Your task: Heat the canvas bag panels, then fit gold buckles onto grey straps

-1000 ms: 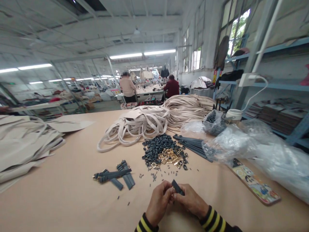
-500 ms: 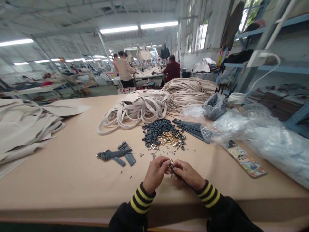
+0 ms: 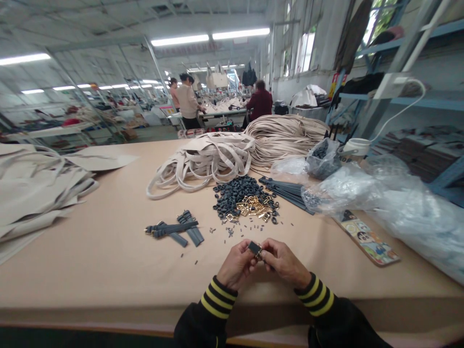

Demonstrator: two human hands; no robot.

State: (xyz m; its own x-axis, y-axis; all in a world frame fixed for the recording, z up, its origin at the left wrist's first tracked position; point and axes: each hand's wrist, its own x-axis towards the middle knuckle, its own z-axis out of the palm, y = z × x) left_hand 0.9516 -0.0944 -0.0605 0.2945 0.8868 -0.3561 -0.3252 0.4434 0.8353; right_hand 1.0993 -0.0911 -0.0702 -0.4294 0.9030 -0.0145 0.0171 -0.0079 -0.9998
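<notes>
- Long table (image 3: 90, 275) in a big workshop under strip lights, its top covered in tan paper
- Left hand (image 3: 237, 265) closed, pinching a dark strap (image 3: 254, 248) from one side
- Right hand (image 3: 284, 263) also closed, its fingers on the strap's other side beside a gold buckle (image 3: 258, 255)
- Strap and buckle sit between the hands, partly hidden, and the close two-handed pinch seems suited to so small a piece
- Just ahead, dark bits (image 3: 230, 232) lie scattered
- Beyond them, dark rings (image 3: 226, 198) and gold buckles (image 3: 252, 205) are heaped centrally, apparently for easy reach
- Strap bundles (image 3: 174, 229) lie to the left, with beige handles (image 3: 197, 166) further off
- Plastic bags (image 3: 409, 212) sit right, and a co-worker (image 3: 188, 99) stands far off
</notes>
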